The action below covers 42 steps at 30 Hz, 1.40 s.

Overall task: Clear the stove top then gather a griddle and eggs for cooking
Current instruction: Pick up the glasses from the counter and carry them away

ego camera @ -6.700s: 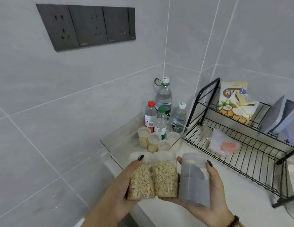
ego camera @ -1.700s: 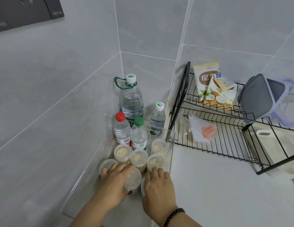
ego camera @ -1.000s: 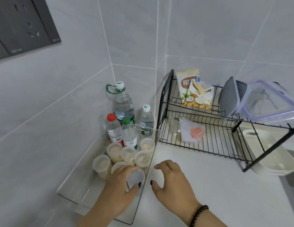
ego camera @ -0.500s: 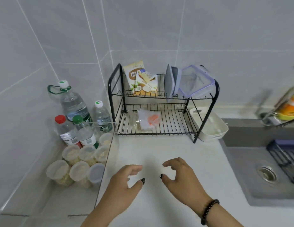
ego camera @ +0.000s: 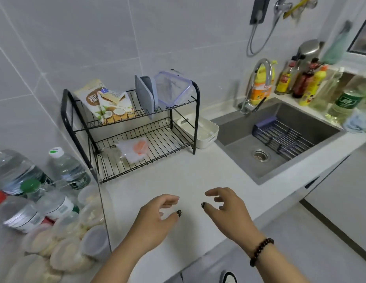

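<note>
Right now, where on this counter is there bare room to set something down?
Free: the white counter between the dish rack, sink and clear bin, beyond both empty hands. Crowded: the bin's jars and bottles, and the ledge behind the sink.

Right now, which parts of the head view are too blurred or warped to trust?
Head view: jars and bottles at lower left are smeared; the wide lens bends the wall tiles and sink edges; the dish rack and both hands read fairly sharp.

Grey tiled walls (ego camera: 178, 37), white counter (ego camera: 188, 176) — sink (ego camera: 280, 127) at rt, window (ego camera: 361, 31) far rt
</note>
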Each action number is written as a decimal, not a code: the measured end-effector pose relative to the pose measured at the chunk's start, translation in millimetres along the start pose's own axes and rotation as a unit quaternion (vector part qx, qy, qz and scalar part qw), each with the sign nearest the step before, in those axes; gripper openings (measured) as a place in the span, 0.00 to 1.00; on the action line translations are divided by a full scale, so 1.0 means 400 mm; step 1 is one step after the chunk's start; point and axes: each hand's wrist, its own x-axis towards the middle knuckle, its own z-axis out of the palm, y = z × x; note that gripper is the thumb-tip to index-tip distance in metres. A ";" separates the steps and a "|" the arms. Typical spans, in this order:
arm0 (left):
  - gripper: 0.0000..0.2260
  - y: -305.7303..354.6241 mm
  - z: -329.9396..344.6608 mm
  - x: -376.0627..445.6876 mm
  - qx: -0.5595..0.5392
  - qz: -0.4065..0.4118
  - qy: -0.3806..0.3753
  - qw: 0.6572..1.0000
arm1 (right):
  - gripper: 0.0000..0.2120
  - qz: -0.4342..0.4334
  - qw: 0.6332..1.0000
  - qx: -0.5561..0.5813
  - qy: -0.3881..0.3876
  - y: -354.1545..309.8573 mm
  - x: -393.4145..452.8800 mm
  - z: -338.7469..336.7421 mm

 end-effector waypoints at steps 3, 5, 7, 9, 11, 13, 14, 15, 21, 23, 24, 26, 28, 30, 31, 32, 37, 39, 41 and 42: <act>0.12 0.016 0.023 -0.006 -0.005 0.012 -0.039 0.999 | 0.10 0.037 0.998 0.018 0.038 0.031 -0.046 -0.029; 0.11 0.037 0.053 -0.004 -0.002 0.024 -0.074 0.997 | 0.09 0.062 0.995 0.025 0.070 0.055 -0.079 -0.061; 0.11 0.062 0.085 -0.001 0.002 0.034 -0.099 0.994 | 0.10 0.082 0.992 0.032 0.094 0.082 -0.103 -0.098; 0.11 0.098 0.131 0.007 0.007 0.050 -0.123 0.991 | 0.11 0.098 0.987 0.038 0.122 0.115 -0.130 -0.144; 0.11 0.127 0.164 0.014 0.004 0.060 -0.138 0.989 | 0.11 0.112 0.983 0.039 0.137 0.135 -0.144 -0.182; 0.12 0.181 0.228 0.024 0.008 0.078 -0.163 0.983 | 0.12 0.132 0.976 0.049 0.166 0.174 -0.171 -0.247; 0.12 0.207 0.263 0.030 0.010 0.084 -0.172 0.981 | 0.12 0.138 0.973 0.053 0.178 0.195 -0.182 -0.280; 0.12 0.235 0.295 0.033 0.008 0.091 -0.180 0.979 | 0.12 0.145 0.970 0.054 0.189 0.216 -0.191 -0.310; 0.11 0.421 0.534 0.039 0.003 0.134 -0.247 0.960 | 0.11 0.182 0.945 0.066 0.263 0.364 -0.262 -0.526; 0.12 0.481 0.618 0.041 0.005 0.146 -0.260 0.954 | 0.10 0.189 0.938 0.064 0.283 0.417 -0.288 -0.603; 0.12 0.521 0.674 0.040 0.006 0.155 -0.270 0.950 | 0.10 0.191 0.934 0.064 0.296 0.452 -0.308 -0.655; 0.12 0.589 0.761 0.035 0.007 0.173 -0.283 0.943 | 0.10 0.195 0.927 0.066 0.313 0.507 -0.338 -0.741; 0.12 0.652 0.844 0.030 0.001 0.187 -0.292 0.938 | 0.10 0.207 0.919 0.073 0.328 0.554 -0.368 -0.823; 0.12 0.709 0.921 0.022 -0.006 0.194 -0.300 0.934 | 0.10 0.215 0.910 0.075 0.346 0.594 -0.399 -0.898; 0.12 0.731 0.952 0.018 -0.010 0.195 -0.305 0.932 | 0.09 0.218 0.906 0.075 0.355 0.613 -0.413 -0.927; 0.12 0.755 0.993 0.016 -0.013 0.198 -0.313 0.929 | 0.09 0.221 0.901 0.076 0.366 0.635 -0.430 -0.964; 0.12 0.845 1.150 0.016 -0.014 0.212 -0.352 0.911 | 0.09 0.248 0.872 0.093 0.411 0.729 -0.502 -1.093; 0.13 0.882 1.216 0.024 -0.012 0.216 -0.368 0.904 | 0.08 0.259 0.861 0.104 0.425 0.764 -0.522 -1.137; 0.13 0.907 1.272 0.035 -0.008 0.219 -0.384 0.897 | 0.08 0.269 0.851 0.115 0.437 0.797 -0.530 -1.170; 0.13 0.920 1.296 0.042 -0.005 0.222 -0.391 0.893 | 0.08 0.274 0.847 0.119 0.439 0.808 -0.529 -1.183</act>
